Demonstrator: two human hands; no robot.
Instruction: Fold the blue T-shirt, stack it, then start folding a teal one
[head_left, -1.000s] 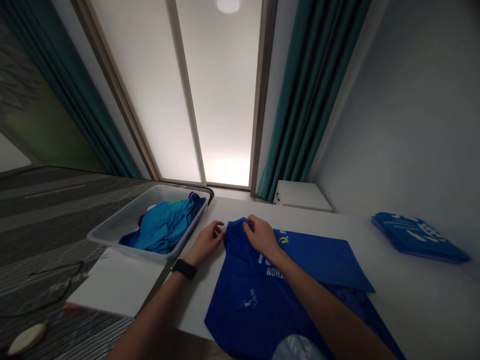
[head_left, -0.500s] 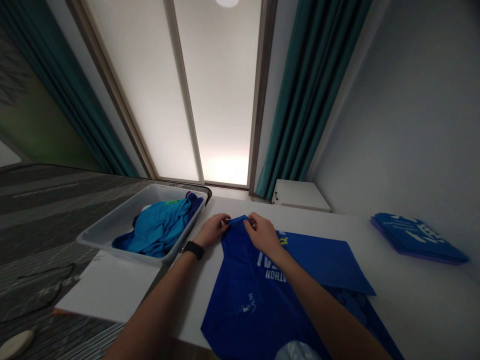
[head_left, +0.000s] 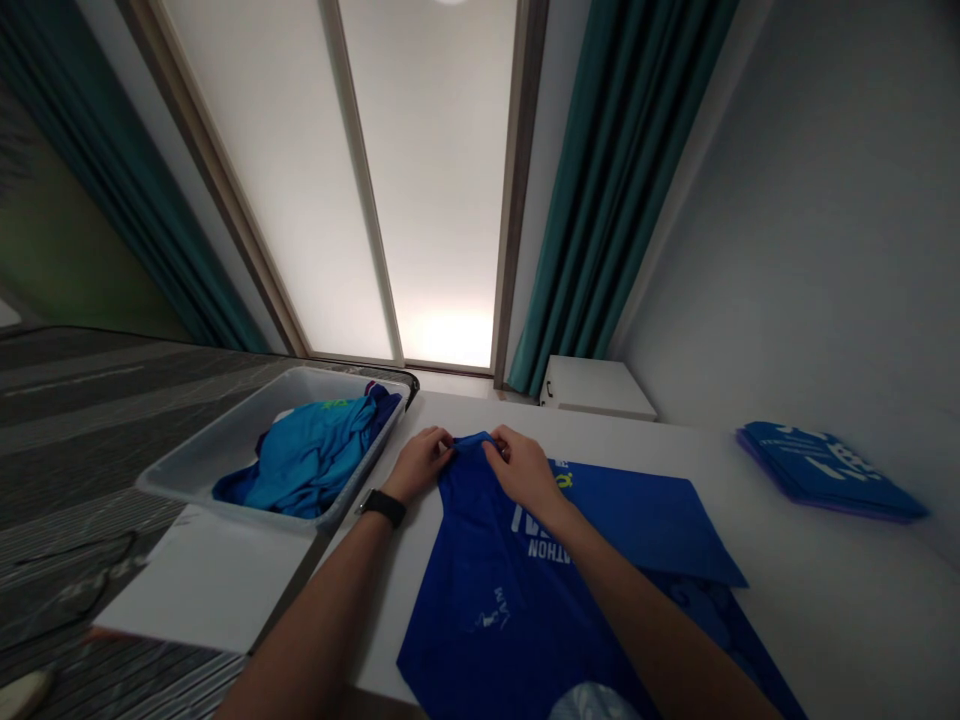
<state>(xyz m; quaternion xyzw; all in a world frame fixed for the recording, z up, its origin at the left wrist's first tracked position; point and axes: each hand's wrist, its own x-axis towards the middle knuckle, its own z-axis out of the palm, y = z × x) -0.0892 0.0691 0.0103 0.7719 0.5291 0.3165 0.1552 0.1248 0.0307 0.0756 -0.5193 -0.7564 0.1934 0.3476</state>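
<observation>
A blue printed sports shirt (head_left: 487, 580) lies spread on the white table, with white lettering and a part folded over. At its far narrow edge, my left hand (head_left: 421, 462) pinches one corner of the cloth; a black watch is on that wrist. My right hand (head_left: 521, 468) pinches the same edge a little to the right, thumb and fingers closed on the fabric. Between the hands the edge is slightly raised. My right forearm crosses over the shirt and hides part of its print. Rightward, the flat blue part of the shirt (head_left: 637, 515) reaches across the table.
To the left stands a clear plastic bin (head_left: 187, 475) with crumpled blue clothes (head_left: 307, 455) in it. A stack of folded blue shirts (head_left: 832, 470) sits at the right of the white table (head_left: 720, 460). Beyond the table is a white cabinet (head_left: 596, 388).
Both hands keep their pinch on the shirt's edge and have hardly moved. The whole view has shifted slightly, so things appear a little further left.
</observation>
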